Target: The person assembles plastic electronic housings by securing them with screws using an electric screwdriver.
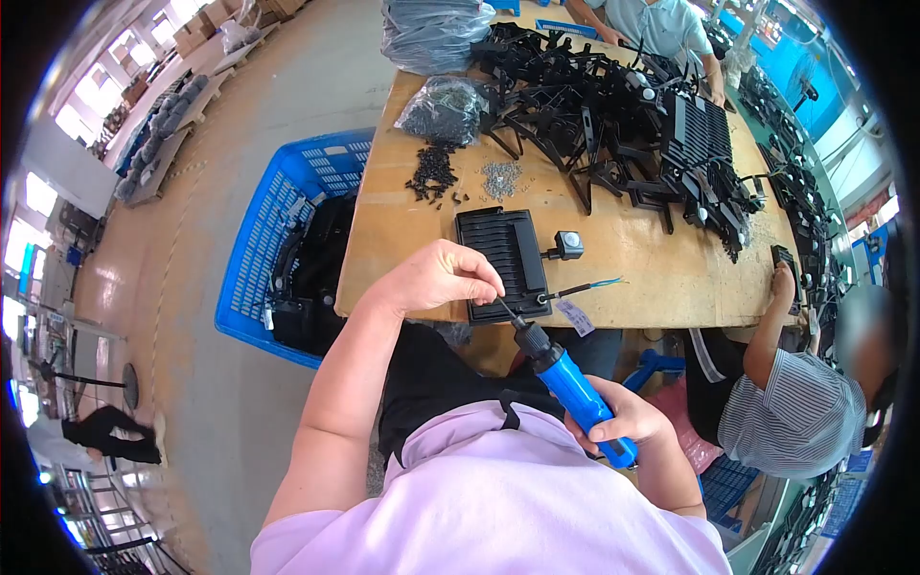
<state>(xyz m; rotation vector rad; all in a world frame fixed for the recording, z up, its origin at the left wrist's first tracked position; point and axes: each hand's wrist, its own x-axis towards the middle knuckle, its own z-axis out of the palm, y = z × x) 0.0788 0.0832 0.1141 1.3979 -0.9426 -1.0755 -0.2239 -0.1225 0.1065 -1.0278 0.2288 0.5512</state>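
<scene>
My right hand (623, 419) is wrapped round the blue body of an electric screwdriver (575, 388), whose bit points up and left. At the bit's tip, the thumb and forefinger of my left hand (446, 278) are pinched together; anything between them is too small to make out. Just beyond lies a black finned floodlight housing (503, 254) on the table's near edge. A small black sensor with a white lens (568, 243) sits at its right side. From its lower right corner runs a short cable (580, 288) with bare coloured wire ends, beside a white label (575, 317).
Black screws (433, 174), silver screws (501, 179) and a plastic bag (443, 110) lie on the wooden table (388, 216). Black brackets (585, 115) are heaped behind. A blue crate (251, 259) stands left. One person (795, 407) sits at right; another (661, 29) is across the table.
</scene>
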